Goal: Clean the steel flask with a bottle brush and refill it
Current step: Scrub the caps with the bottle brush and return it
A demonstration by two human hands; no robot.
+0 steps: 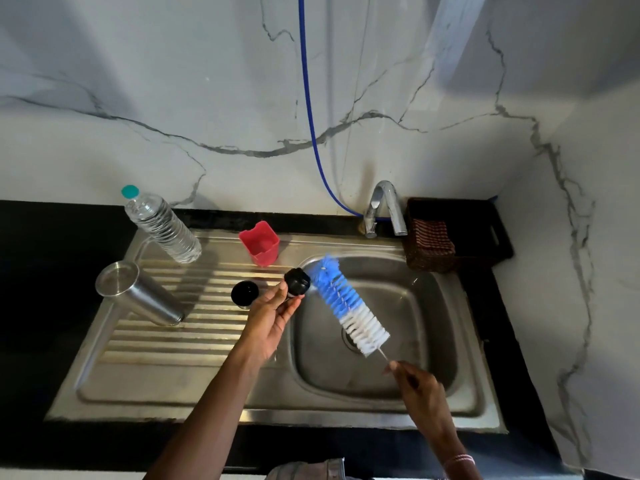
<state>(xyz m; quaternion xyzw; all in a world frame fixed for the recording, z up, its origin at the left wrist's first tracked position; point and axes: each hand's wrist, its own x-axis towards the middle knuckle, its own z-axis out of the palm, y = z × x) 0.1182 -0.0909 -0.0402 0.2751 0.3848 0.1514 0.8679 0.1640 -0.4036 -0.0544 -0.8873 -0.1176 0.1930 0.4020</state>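
The steel flask [138,294] stands upside down on the draining board at the left. My left hand [268,320] pinches a black stopper [297,280] over the sink's left edge. My right hand [420,388] grips the wire handle of a blue and white bottle brush [348,304], held slanted over the basin, and the blue bristle tip touches the stopper. A black cap [244,294] sits on the draining board just left of my left hand.
A clear water bottle [161,226] with a teal cap and a red cup [260,244] stand at the back of the steel sink [173,386]. The tap [384,207] and a dark basket [450,233] holding a cloth are at the back right.
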